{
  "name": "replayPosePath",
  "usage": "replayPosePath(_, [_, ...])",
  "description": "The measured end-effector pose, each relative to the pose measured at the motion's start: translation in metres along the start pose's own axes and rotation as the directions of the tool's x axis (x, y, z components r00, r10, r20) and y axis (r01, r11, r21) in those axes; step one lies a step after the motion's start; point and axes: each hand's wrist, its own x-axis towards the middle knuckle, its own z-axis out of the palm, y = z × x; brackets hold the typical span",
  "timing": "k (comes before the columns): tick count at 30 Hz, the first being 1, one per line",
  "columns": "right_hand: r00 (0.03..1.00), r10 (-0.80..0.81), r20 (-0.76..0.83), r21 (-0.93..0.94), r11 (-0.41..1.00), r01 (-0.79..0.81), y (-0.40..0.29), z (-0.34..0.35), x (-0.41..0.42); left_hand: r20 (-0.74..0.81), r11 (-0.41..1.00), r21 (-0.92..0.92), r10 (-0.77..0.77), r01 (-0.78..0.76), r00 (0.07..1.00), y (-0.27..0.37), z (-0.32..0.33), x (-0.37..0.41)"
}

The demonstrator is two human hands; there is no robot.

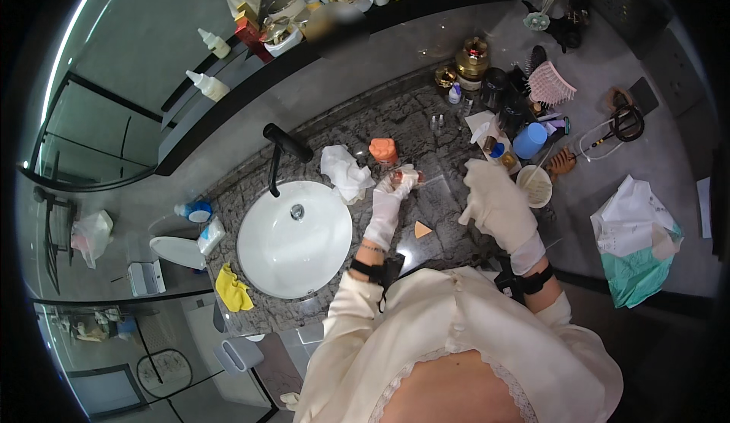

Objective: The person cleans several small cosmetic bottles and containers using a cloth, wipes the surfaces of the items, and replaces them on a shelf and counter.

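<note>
My left hand (398,186), in a thin whitish glove, is closed around a small reddish container (414,178) over the dark stone countertop, just below an orange container (383,151). Near the cup and bottles at the right is my right hand (495,200), gloved in off-white; its fingertips touch the counter area, and whether it holds anything I cannot tell. Between the hands lies a beige wedge sponge (422,229). A crumpled white tissue (345,172) rests to the left of my left hand, beside the sink.
A white oval sink (293,263) with a black faucet (288,143) is at the left. A yellow cloth (232,288) lies near its edge. Right of centre stand a blue cup (530,140), a white cup (535,186) and a pink hairbrush (550,85). A shelf (399,15) holds cosmetics.
</note>
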Motion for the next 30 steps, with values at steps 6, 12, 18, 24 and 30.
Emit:
replayPosePath(6, [0.994, -0.017, 0.108, 0.431, 0.902, -0.031, -0.050, 0.015, 0.001, 0.193, 0.977, -0.031, 0.211, -0.209, 0.958, 0.057, 0.044, -0.057])
replayPosePath(12, [0.917, 0.347, 0.196, 0.878, 0.355, -0.322, -0.070, 0.041, 0.016, 0.118, 0.629, 0.520, 0.617, -0.578, 0.778, 0.067, 0.054, -0.074])
replayPosePath(18, [0.918, 0.348, 0.191, 0.877, 0.359, -0.319, -0.082, 0.027, 0.018, -0.053, 0.880, 0.185, 0.454, -0.438, 0.890, 0.065, 0.057, -0.083])
replayPosePath(24, [0.934, -0.134, -0.330, 0.485, 0.825, 0.290, -0.097, -0.001, 0.010, 0.070, 0.909, -0.362, 0.248, -0.207, 0.966, 0.089, 0.052, -0.091])
replayPosePath(30, [0.854, -0.323, -0.407, 0.126, 0.907, 0.403, -0.099, -0.012, 0.013, 0.192, 0.854, -0.512, 0.217, -0.091, 0.957, 0.097, 0.052, -0.100])
